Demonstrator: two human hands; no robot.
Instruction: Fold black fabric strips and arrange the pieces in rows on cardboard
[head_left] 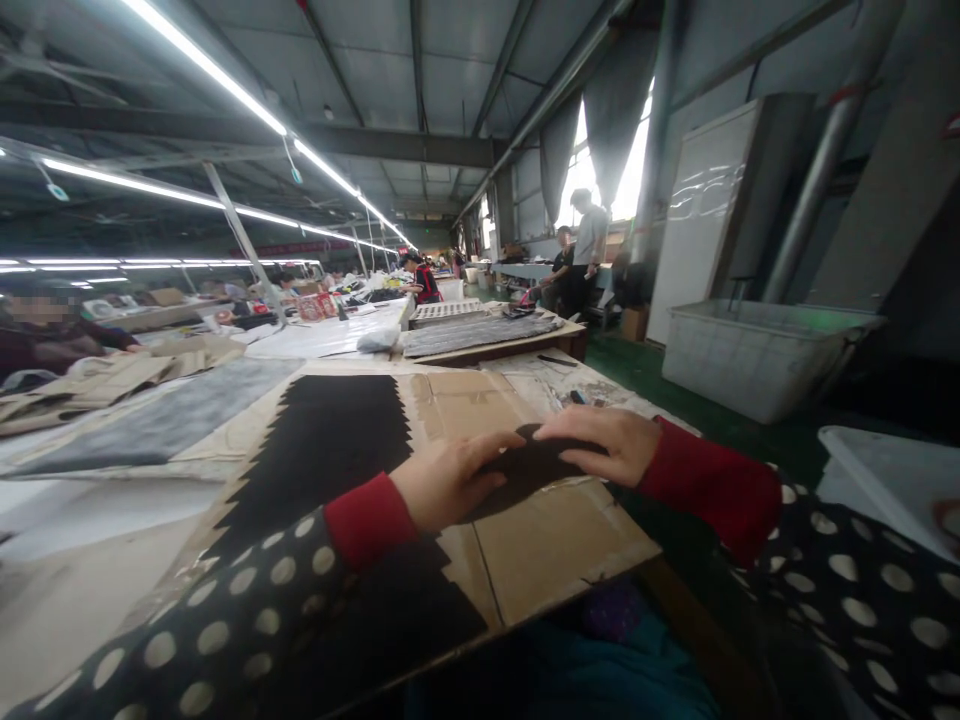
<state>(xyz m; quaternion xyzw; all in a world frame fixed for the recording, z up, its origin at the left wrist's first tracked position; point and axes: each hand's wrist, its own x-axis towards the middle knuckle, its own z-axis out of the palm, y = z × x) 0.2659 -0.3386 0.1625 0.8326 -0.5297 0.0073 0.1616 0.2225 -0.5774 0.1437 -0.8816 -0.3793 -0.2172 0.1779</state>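
- Currently, a dark piece (521, 478) spans the space between two bare hands, over the near part of a brown cardboard sheet (559, 540); whether its underside touches the cardboard cannot be told.
- Fingers of the left hand (454, 478) close on one end, while the right hand (604, 442) pinches the other, both clamped on the piece.
- Work appears partway along: a long row of black pieces (330, 440) lies spread to the left of the cardboard, seemingly done, while the one in hand is apart from the row and looks unfinished. How many are left is not shown.
- Matte and brownish black, the held piece has a rounded far edge; fingers hide much of its outline. The row's pieces seem to overlap, their ends making a sawtooth border.
- Red cuffs (371, 520) on spotted sleeves frame the scene, left and right of the cardboard.
- Farther left of the cardboard rests a mottled grey sheet (172, 420); beyond it, a grey stack (480, 332); off to its right, a pale bin (757, 365).
- Well past the cardboard, a person in red and black (427, 284) stands among crowded tables.
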